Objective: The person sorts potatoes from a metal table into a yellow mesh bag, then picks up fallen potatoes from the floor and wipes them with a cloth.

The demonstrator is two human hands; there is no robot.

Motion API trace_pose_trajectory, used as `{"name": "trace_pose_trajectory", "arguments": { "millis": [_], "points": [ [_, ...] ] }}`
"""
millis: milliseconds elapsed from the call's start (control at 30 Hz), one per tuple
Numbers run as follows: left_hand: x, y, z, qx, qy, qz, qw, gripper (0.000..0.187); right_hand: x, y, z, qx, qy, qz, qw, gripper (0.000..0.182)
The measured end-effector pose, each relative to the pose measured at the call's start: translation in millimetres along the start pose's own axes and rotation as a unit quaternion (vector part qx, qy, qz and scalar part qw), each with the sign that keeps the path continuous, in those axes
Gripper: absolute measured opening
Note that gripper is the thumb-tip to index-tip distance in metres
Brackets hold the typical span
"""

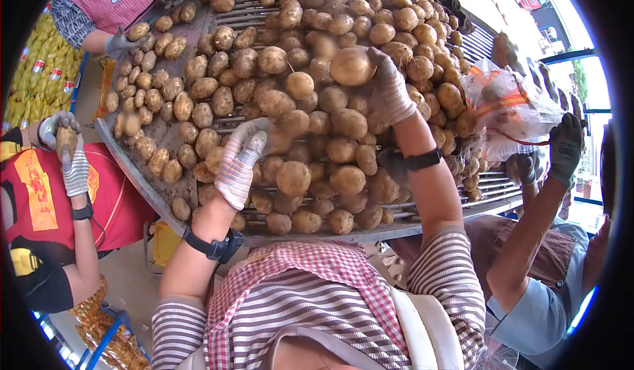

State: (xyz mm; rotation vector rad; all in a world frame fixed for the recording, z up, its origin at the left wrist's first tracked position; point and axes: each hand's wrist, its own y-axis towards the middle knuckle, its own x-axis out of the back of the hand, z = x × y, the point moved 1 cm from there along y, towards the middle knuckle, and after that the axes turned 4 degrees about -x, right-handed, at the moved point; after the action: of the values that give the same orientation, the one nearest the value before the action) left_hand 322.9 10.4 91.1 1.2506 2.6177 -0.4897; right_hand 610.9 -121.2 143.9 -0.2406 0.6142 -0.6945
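My right hand [393, 92], in a striped work glove, grips a large potato [352, 66] above the heap. Its fingers lie along the potato's right side. My left hand [239, 165], in a matching glove, is at the near left part of the heap, with fingers curled and thumb bent over. A blurred brown patch lies beside its fingertips, and I cannot make out what, if anything, it holds. Potatoes [293, 178] of mixed sizes lie around and under both hands on a slatted metal sorting table [238, 20].
A person in a red apron [99, 198] holds a potato [66, 142] at left. Another in a pink apron [119, 0] works at top left. At right, gloved hands [566, 148] are near a clear plastic bag [508, 106]. Filled yellow net bags [39, 73] stand far left.
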Motion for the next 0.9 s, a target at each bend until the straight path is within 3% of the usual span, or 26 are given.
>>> {"name": "trace_pose_trajectory", "arguments": {
  "millis": [100, 133, 167, 200, 233, 267, 333, 367, 433, 467, 533, 567, 600, 633, 667, 700, 767, 833, 900],
  "points": [
    [-14.7, 12.4, -1.4, -0.017, 0.027, 0.05, 0.998, 0.045, -21.1, -9.9, -52.3, -0.034, 0.123, 0.026, 0.991, 0.048],
    [-22.5, 13.5, -3.3, 0.119, -0.135, 0.108, 0.978, 0.049, -25.4, -26.3, -65.8, -0.037, -0.036, 0.004, 0.999, 0.05],
    [-30.8, 12.3, -2.7, 0.25, -0.29, 0.16, 0.91, 0.054, -29.6, -40.2, -77.5, 0.119, -0.294, 0.054, 0.947, 0.046],
    [-37.5, 9.9, 1.2, 0.271, -0.337, 0.099, 0.896, 0.061, -33.3, -44.8, -71.9, 0.104, -0.432, 0.07, 0.893, 0.043],
    [-34.3, 5.7, 9.3, 0.273, -0.335, 0.095, 0.896, 0.061, -36.5, -49.0, -65.6, 0.086, -0.558, 0.089, 0.82, 0.04],
    [-29.3, 1.8, 22.1, 0.267, -0.337, 0.086, 0.899, 0.058, -23.1, -41.3, -50.5, 0.324, -0.724, -0.047, 0.607, 0.041],
    [-29.1, -3.8, 28.0, 0.244, -0.362, 0.021, 0.899, 0.049, 5.0, -21.1, -29.0, 0.381, -0.732, -0.195, 0.53, 0.047],
    [-22.8, -4.6, 26.3, 0.248, -0.397, 0.081, 0.88, 0.041, 17.8, -14.4, -22.2, 0.325, -0.734, -0.229, 0.55, 0.053],
    [-24.3, 0.2, 22.8, 0.228, -0.436, 0.064, 0.868, 0.038, 53.4, 11.0, -28.3, 0.215, -0.757, -0.215, 0.578, 0.064],
    [-23.6, 1.7, 18.7, 0.23, -0.474, 0.075, 0.846, 0.036, 59.2, 17.3, -27.0, 0.2, -0.769, -0.206, 0.571, 0.063],
    [-19.8, 2.5, 14.1, 0.228, -0.456, 0.047, 0.859, 0.033, 59.3, 26.5, -23.7, 0.195, -0.78, -0.2, 0.561, 0.062],
    [-20.2, 3.6, 13.2, 0.233, -0.44, 0.022, 0.867, 0.032, 63.0, 26.5, -24.1, 0.155, -0.632, -0.146, 0.745, 0.06],
    [-18.1, 4.7, 16.6, 0.244, -0.46, 0.029, 0.854, 0.028, 66.3, 22.8, -19.0, 0.108, -0.45, -0.085, 0.882, 0.058],
    [-15.2, 6.7, 22.9, 0.257, -0.435, 0.009, 0.863, 0.027, 39.2, 1.7, -16.3, 0.075, -0.283, -0.035, 0.956, 0.054],
    [-12.7, 5.5, 28.0, 0.273, -0.429, 0.013, 0.861, 0.033, 31.5, -8.2, -19.5, 0.069, -0.19, 0.036, 0.979, 0.057],
    [-11.0, 3.7, 31.0, 0.288, -0.421, 0.015, 0.86, 0.04, 7.3, -24.5, -20.3, 0.0, -0.048, 0.096, 0.994, 0.061],
    [-22.9, -0.6, 16.2, 0.282, -0.372, 0.046, 0.883, 0.049, -15.7, -34.4, -35.0, -0.032, 0.01, 0.115, 0.993, 0.059],
    [-38.3, -1.3, 12.6, 0.273, -0.323, 0.083, 0.902, 0.058, -31.4, -39.2, -53.6, 0.026, -0.175, 0.106, 0.979, 0.042],
    [-48.4, 1.8, 14.0, 0.245, -0.312, 0.089, 0.914, 0.073, -48.9, -48.1, -64.1, 0.12, -0.411, 0.191, 0.883, 0.036]
  ]
}}
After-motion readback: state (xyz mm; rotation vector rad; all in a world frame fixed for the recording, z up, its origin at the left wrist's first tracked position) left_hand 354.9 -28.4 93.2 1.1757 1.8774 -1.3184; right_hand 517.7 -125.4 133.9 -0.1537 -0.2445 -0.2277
